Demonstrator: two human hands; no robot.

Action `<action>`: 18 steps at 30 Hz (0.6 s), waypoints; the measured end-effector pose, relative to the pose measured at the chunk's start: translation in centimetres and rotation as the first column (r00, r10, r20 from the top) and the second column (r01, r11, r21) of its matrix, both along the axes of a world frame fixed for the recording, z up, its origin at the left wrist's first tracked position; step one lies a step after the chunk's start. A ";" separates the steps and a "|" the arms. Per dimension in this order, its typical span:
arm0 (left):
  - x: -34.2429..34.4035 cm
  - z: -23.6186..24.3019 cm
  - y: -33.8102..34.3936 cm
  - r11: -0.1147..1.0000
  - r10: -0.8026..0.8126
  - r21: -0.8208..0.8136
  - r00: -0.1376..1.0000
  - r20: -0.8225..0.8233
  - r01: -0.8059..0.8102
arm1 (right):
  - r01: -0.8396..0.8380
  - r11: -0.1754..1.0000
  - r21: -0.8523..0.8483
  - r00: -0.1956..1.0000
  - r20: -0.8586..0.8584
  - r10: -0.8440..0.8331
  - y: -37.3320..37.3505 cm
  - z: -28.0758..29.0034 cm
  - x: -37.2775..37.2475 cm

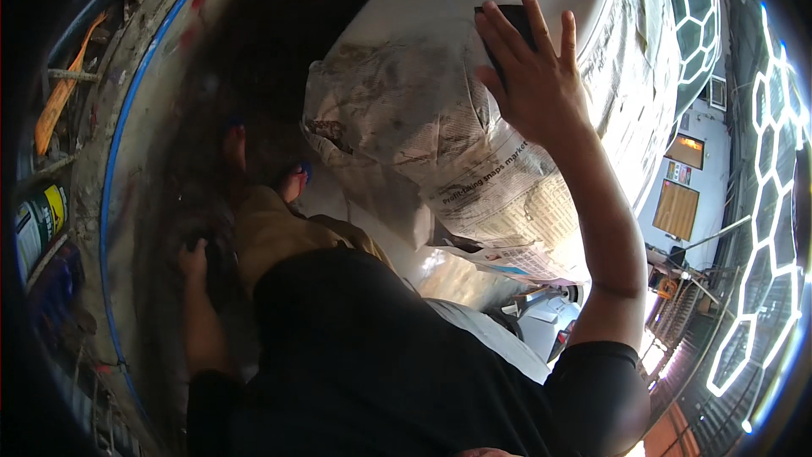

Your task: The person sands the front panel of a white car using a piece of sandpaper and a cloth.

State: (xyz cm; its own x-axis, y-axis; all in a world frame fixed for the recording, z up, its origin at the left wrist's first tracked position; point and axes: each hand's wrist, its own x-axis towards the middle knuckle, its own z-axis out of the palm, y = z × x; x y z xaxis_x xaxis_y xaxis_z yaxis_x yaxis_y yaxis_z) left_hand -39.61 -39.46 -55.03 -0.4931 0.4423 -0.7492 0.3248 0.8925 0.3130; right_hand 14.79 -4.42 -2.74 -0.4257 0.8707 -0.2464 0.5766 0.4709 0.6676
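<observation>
My right hand (541,89) lies on a flat black pad (514,24), fingers spread over it and thumb by its left edge. The pad rests against a smooth, pale curved panel (423,0), which looks like part of a vehicle body. Newspaper sheets (406,118) cover the surface just below and to the right of the pad. Low at my left side, my left hand (194,261) hangs in shadow, closed around something dark that I cannot make out.
A blue hose (108,161) runs along the floor at the left. Beyond it stand a green and yellow container (42,220) and an orange strip (63,101) among metal bars. Hexagonal lights (761,178) glow at the right. My feet (294,182) are beside the newspaper-covered body.
</observation>
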 end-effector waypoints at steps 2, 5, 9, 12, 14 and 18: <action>2.1 2.9 1.8 0.998 0.038 -0.042 0.999 -0.027 -0.039 | 0.033 0.999 -0.028 0.999 0.006 -0.033 -1.5 -0.2 0.5; 2.2 5.0 3.9 1.000 -0.002 0.008 0.998 0.056 0.002 | 0.117 0.988 -0.097 0.993 0.023 -0.115 -6.0 1.0 2.6; 1.9 4.7 4.5 0.992 -0.102 -0.072 0.995 0.008 0.102 | 0.030 0.999 0.011 0.999 0.013 -0.030 -0.4 -0.5 0.0; 1.2 3.6 3.5 0.981 -0.149 0.118 0.987 -0.054 0.154 | 0.068 0.997 -0.027 0.989 -0.133 -0.071 -1.5 -0.5 0.5; 0.9 3.4 3.7 0.995 -0.076 0.061 0.996 -0.043 0.078 | 0.140 0.983 -0.116 0.978 -0.139 -0.155 -6.0 -0.4 2.6; 0.2 2.5 3.8 0.992 -0.120 0.047 0.992 0.032 0.119 | 0.191 0.980 0.054 0.979 -0.082 -0.187 -5.8 1.2 2.9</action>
State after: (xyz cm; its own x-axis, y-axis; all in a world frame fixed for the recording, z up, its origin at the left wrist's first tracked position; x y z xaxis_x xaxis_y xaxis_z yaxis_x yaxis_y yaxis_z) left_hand -39.45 -35.62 -52.51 -0.4086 0.5301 -0.7430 0.4163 0.8327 0.3651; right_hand 17.71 -10.21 -1.56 -0.2674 0.9496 -0.1636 0.7015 0.3083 0.6426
